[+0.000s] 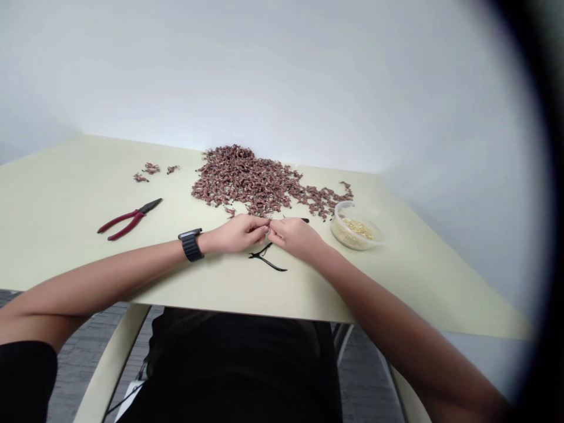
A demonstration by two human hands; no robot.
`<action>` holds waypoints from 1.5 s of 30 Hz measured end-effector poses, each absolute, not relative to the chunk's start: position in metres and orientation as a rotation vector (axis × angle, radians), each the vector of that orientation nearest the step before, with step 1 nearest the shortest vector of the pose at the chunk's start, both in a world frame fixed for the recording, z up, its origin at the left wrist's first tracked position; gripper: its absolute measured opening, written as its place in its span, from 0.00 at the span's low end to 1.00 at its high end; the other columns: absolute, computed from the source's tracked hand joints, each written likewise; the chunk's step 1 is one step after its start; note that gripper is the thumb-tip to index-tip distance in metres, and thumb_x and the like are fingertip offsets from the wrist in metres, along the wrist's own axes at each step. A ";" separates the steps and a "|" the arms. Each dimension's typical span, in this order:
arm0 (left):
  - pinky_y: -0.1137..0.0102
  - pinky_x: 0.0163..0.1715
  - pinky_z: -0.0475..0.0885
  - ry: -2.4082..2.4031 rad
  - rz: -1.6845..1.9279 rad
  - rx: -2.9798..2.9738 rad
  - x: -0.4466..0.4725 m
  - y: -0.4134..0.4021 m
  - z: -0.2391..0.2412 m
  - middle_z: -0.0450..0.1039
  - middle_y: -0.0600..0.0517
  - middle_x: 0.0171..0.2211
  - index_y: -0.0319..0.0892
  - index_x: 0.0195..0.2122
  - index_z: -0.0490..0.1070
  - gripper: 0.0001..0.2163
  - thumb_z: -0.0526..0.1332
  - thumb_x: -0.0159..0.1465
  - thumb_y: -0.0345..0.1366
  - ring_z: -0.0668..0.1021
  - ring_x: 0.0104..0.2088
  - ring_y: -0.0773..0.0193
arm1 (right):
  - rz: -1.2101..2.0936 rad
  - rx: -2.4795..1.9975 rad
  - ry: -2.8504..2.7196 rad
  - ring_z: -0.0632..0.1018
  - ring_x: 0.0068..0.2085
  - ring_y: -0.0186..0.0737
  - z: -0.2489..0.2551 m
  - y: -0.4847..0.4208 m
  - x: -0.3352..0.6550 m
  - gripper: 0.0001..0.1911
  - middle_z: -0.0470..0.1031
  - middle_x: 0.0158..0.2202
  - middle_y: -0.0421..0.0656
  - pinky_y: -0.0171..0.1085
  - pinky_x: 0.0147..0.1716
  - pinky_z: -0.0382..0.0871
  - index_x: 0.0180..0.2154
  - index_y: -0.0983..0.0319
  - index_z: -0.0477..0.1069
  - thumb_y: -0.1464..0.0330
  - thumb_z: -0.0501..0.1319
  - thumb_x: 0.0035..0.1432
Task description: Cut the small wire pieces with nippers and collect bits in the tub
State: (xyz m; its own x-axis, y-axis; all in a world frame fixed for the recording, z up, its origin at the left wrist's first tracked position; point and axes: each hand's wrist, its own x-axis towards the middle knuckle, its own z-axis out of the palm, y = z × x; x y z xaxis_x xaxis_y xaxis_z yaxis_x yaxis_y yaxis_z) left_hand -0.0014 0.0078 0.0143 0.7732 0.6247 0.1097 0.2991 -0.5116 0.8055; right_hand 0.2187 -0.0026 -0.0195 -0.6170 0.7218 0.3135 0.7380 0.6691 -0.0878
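My left hand (241, 232), with a dark watch (191, 244) on its wrist, is closed in a pinch near the table's front. My right hand (296, 235) meets it fingertip to fingertip, also pinching. Whatever sits between the fingers is too small and covered to name. Just below the hands lie black nippers (267, 260), partly hidden by the right hand. The black end of a thin tool (305, 220) shows beyond the right hand. Behind both hands spreads a large heap of small reddish-brown pieces (247, 179), its nearest ones close to the fingers.
Red-handled pliers (130, 220) lie at the left. A few loose brown pieces (151, 168) rest behind them. To the right stands a clear round tub (341, 238) holding small gold-coloured bits (359, 229). The pale table (185, 288) meets a white wall (264, 76) at the back.
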 end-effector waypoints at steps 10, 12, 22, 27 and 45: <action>0.74 0.30 0.62 0.703 0.558 2.281 -0.001 0.005 0.012 0.69 0.54 0.26 0.40 0.32 0.66 0.13 0.50 0.72 0.39 0.68 0.26 0.70 | 0.440 -1.195 -2.190 0.62 0.24 0.29 -0.013 -0.010 0.210 0.17 0.63 0.20 0.38 0.33 0.27 0.51 0.23 0.64 0.64 0.67 0.56 0.64; 0.74 0.31 0.62 0.703 0.576 2.321 -0.001 0.005 0.011 0.69 0.55 0.26 0.40 0.33 0.67 0.13 0.50 0.72 0.38 0.69 0.26 0.70 | 0.596 -1.213 -2.127 0.63 0.22 0.29 -0.010 -0.012 0.208 0.16 0.63 0.18 0.38 0.32 0.25 0.53 0.25 0.64 0.71 0.66 0.55 0.64; 0.73 0.29 0.61 0.807 0.703 2.270 0.003 0.007 0.005 0.72 0.54 0.28 0.40 0.38 0.72 0.13 0.50 0.72 0.39 0.69 0.25 0.70 | 0.887 -1.254 -2.060 0.65 0.20 0.31 -0.002 -0.003 0.218 0.16 0.66 0.19 0.38 0.31 0.22 0.54 0.29 0.63 0.72 0.64 0.52 0.66; 0.73 0.29 0.63 0.922 0.745 2.070 0.006 0.010 -0.001 0.76 0.52 0.30 0.39 0.50 0.73 0.15 0.53 0.71 0.42 0.71 0.27 0.68 | 0.209 -1.540 -2.278 0.63 0.23 0.33 0.012 0.001 0.245 0.21 0.66 0.20 0.42 0.35 0.27 0.50 0.21 0.63 0.64 0.61 0.58 0.64; 0.74 0.26 0.66 0.910 0.765 1.893 0.003 0.016 -0.007 0.75 0.54 0.26 0.41 0.44 0.69 0.10 0.60 0.67 0.42 0.73 0.24 0.70 | 0.037 -1.859 -2.255 0.70 0.28 0.40 0.001 0.000 0.248 0.12 0.74 0.30 0.51 0.37 0.29 0.52 0.33 0.64 0.71 0.62 0.59 0.66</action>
